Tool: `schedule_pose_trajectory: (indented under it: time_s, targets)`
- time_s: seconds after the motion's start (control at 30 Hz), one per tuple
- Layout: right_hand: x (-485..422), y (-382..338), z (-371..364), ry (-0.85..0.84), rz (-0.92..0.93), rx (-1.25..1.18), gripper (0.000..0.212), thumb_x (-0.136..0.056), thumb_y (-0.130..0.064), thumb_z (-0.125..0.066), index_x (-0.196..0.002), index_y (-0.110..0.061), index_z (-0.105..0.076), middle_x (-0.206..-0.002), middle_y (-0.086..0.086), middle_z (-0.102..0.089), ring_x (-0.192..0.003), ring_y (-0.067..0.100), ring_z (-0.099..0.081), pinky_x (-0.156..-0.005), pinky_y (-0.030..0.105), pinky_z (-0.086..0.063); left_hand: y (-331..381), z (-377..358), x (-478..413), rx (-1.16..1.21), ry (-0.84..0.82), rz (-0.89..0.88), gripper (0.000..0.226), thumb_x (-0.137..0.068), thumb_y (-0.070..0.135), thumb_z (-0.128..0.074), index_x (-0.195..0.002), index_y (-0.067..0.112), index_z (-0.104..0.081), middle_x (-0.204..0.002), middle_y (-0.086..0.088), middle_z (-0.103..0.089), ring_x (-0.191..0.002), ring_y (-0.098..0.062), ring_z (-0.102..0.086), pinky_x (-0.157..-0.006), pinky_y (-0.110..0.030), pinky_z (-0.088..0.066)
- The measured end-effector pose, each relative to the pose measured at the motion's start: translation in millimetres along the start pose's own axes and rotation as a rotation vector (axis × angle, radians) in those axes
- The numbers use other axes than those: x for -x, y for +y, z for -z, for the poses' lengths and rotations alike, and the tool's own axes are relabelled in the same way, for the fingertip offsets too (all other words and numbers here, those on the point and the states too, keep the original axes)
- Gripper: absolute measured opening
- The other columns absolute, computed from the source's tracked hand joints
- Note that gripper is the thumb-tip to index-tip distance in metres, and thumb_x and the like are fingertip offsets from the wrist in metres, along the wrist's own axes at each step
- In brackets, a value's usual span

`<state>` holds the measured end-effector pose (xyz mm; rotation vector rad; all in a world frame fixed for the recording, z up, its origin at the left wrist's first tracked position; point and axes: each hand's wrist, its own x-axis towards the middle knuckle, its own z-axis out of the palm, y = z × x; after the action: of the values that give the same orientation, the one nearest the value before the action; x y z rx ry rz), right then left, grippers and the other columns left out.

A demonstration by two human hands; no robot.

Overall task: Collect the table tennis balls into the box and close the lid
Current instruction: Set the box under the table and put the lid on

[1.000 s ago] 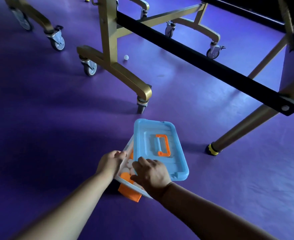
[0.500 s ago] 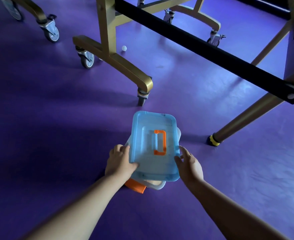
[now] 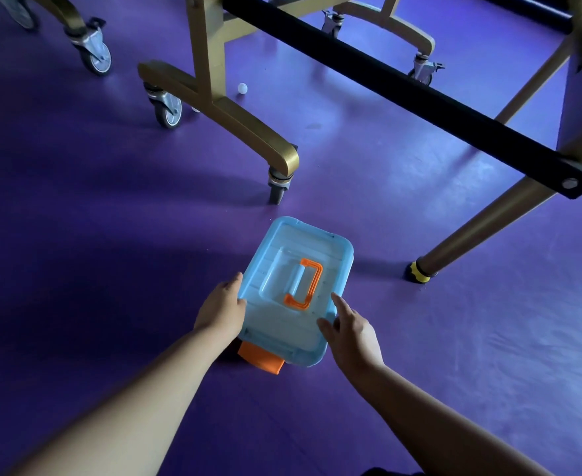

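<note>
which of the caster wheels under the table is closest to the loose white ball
The caster wheel on the gold foot just left of the white ball; the other casters sit farther off at far left and behind the black bar.

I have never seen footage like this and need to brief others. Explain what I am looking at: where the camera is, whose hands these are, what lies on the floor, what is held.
There is no machine here. The camera is worn on a person's head and looks forward and down, so the two bare arms reaching in from the bottom are that person's own. The left hand and right hand rest against the two long sides of a blue lid with an orange handle. The lid lies on a box, which it hides; only an orange clip sticks out at the near end. Everything sits on a purple floor. Behind stand the gold wheeled legs of a table. One white ball still lies on the floor beside them.
</note>
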<state>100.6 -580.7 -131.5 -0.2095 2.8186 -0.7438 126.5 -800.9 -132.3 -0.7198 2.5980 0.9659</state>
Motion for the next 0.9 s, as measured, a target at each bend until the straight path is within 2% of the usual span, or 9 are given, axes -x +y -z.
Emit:
schedule_pose_trajectory:
  time_s: [0.17,0.3,0.37,0.47,0.53,0.6,0.73,0.8,0.9]
  targets:
    - [4,4,-2,-0.06,-0.008,-0.027,0.057,-0.092,-0.032,-0.055,-0.144,-0.02,-0.035,-0.119,0.008,-0.064,-0.106,0.028,-0.059,-0.08,0.031,-0.046,-5,5,-3,0.111,-0.178,0.055,0.07,-0.094,0.026,-0.05,-0.149,0.04,-0.01,-0.143,-0.003,-0.045,-0.112,-0.027,-0.056,-0.093,-0.039,-0.049]
    - [4,2,-2,-0.055,0.004,-0.032,0.056,-0.092,-0.03,-0.055,-0.144,-0.018,-0.036,-0.117,0.008,-0.064,-0.105,0.029,-0.059,-0.079,0.03,-0.045,5,-4,13,0.148,-0.015,0.225,0.081,-0.084,0.029,-0.065,-0.15,0.022,-0.019,-0.146,-0.009,-0.039,-0.124,-0.032,-0.049,-0.095,-0.042,-0.046]
    - [6,0,-4,-0.046,0.008,-0.043,0.055,-0.092,-0.03,-0.056,-0.142,-0.017,-0.038,-0.111,0.009,-0.065,-0.101,0.029,-0.06,-0.076,0.03,-0.045,9,-14,30,0.304,0.069,0.439,0.085,-0.072,0.032,-0.078,-0.139,0.008,-0.031,-0.139,-0.017,-0.04,-0.12,-0.039,-0.049,-0.092,-0.044,-0.046]
    - [16,-7,-15,-0.062,0.046,-0.085,0.053,-0.091,-0.03,-0.057,-0.139,-0.013,-0.04,-0.102,0.011,-0.068,-0.091,0.03,-0.064,-0.076,0.035,-0.051,13,-28,48,0.759,0.042,0.728,0.083,-0.067,0.032,-0.084,-0.127,0.001,-0.034,-0.127,-0.019,-0.049,-0.105,-0.038,-0.053,-0.084,-0.044,-0.05]
    - [24,-11,-22,-0.07,0.116,-0.074,0.052,-0.092,-0.028,-0.057,-0.138,-0.009,-0.041,-0.103,0.013,-0.068,-0.092,0.032,-0.064,-0.077,0.037,-0.051,10,-34,53,0.927,0.042,0.77,0.077,-0.067,0.026,-0.084,-0.122,0.002,-0.036,-0.116,-0.019,-0.055,-0.087,-0.033,-0.056,-0.074,-0.044,-0.056]
    - [27,-15,-24,-0.06,0.221,-0.013,0.046,-0.092,-0.029,-0.056,-0.131,-0.007,-0.049,-0.101,0.013,-0.068,-0.091,0.035,-0.064,-0.072,0.037,-0.049,3,-34,50,0.924,0.138,0.691,0.068,-0.066,0.018,-0.084,-0.114,-0.001,-0.04,-0.103,-0.015,-0.06,-0.079,-0.031,-0.061,-0.067,-0.039,-0.055]
    - [17,-20,-18,0.083,0.322,0.099,0.033,-0.086,-0.038,-0.05,-0.101,-0.011,-0.063,-0.077,0.004,-0.07,-0.064,0.033,-0.064,-0.051,0.032,-0.044,-12,-7,34,0.653,0.357,0.585,0.05,-0.07,0.021,-0.078,-0.108,-0.001,-0.053,-0.105,-0.018,-0.064,-0.093,-0.037,-0.064,-0.074,-0.038,-0.051]
    - [6,-22,-11,0.164,0.265,0.078,0.023,-0.088,-0.03,-0.055,-0.1,-0.013,-0.064,-0.082,0.002,-0.071,-0.067,0.031,-0.065,-0.053,0.028,-0.04,-22,9,24,0.516,0.401,0.511,0.036,-0.076,0.022,-0.071,-0.104,0.003,-0.058,-0.104,-0.017,-0.066,-0.094,-0.036,-0.063,-0.073,-0.037,-0.048]
    - [-14,-18,0,0.204,0.16,0.047,0.019,-0.09,-0.022,-0.054,-0.104,-0.013,-0.064,-0.097,0.004,-0.069,-0.087,0.031,-0.063,-0.062,0.032,-0.043,-35,18,11,0.345,0.426,0.412,0.027,-0.083,0.021,-0.063,-0.104,0.004,-0.06,-0.102,-0.015,-0.066,-0.096,-0.036,-0.061,-0.07,-0.033,-0.04]
